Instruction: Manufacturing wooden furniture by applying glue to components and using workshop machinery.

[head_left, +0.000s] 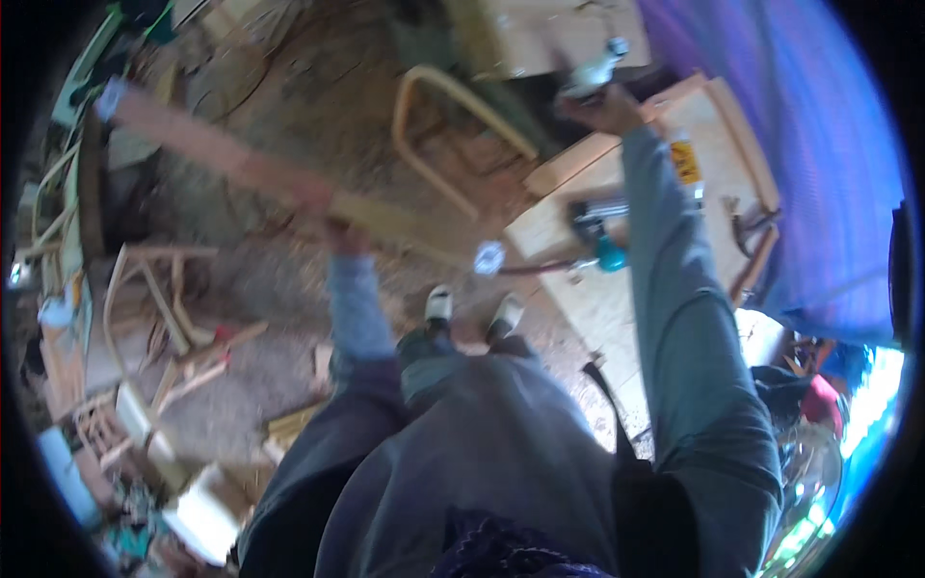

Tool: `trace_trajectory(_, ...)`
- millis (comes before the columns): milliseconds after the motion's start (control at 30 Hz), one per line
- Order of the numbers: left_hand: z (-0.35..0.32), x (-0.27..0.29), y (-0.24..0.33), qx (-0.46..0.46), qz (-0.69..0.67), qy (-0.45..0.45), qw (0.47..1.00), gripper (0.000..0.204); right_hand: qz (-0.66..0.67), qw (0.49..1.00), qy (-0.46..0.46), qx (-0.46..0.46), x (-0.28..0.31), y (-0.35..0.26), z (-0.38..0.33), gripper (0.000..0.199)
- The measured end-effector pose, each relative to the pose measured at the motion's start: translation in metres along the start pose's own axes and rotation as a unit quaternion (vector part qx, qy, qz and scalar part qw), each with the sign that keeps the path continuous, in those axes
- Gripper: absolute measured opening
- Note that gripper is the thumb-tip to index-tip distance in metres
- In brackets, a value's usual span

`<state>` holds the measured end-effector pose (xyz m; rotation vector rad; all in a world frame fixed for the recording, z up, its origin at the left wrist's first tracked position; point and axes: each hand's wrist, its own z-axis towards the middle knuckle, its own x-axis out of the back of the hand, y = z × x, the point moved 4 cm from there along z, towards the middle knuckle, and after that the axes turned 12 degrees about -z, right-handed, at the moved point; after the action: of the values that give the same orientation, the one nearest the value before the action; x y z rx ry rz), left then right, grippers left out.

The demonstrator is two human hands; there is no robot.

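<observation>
The left hand (332, 226) is closed around a long wooden plank (255, 171), gripping it near mid-length, with no gap showing between fingers and wood. The plank is held above the floor, to the left of the bench (599, 308), slanting so that one end is just beside the bench's left edge and the other is well apart from it. The right hand (615, 114) is curled at the underside of a pale tool (590, 77) just beyond the bench's far edge; that part is blurred, so the hand seems to be holding the tool, but I cannot tell how tightly its fingers are wrapped or exactly what kind of tool it is.

On the bench, a teal tool (610, 254) with a dark red hose (544, 269) is near its left edge, a silver cylinder (605, 207) is just behind that, and a hammer (747, 229) is near its right side. A curved wooden frame (453, 130) is left of the bench's far corner.

To manage this well, I would keep the left grip close to the plank's balance point, so that neither end dips, and watch the end beside the bench: a careless swing could catch the hose. The pale tool would best be steadied in a full-palm grip, kept clear of the wood until the plank is still.
</observation>
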<state>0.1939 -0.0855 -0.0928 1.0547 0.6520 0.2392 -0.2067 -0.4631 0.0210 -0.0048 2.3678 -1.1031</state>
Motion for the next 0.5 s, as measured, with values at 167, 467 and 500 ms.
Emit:
trace_trajectory(167,0.083,-0.070,0.036,0.236,-0.355,0.239,0.872,0.075,-0.076,0.996,0.022,0.028,-0.015,-0.007,-0.027,0.044)
trace_trajectory(467,0.133,-0.183,0.051,0.168,-0.362,0.153,0.904,0.078,-0.230,0.963,-0.063,0.127,0.072,-0.152,-0.196,0.051)
trace_trajectory(500,0.136,-0.204,0.054,0.173,-0.368,0.142,0.903,0.078,-0.262,0.944,-0.081,0.182,0.085,-0.185,-0.234,0.052)
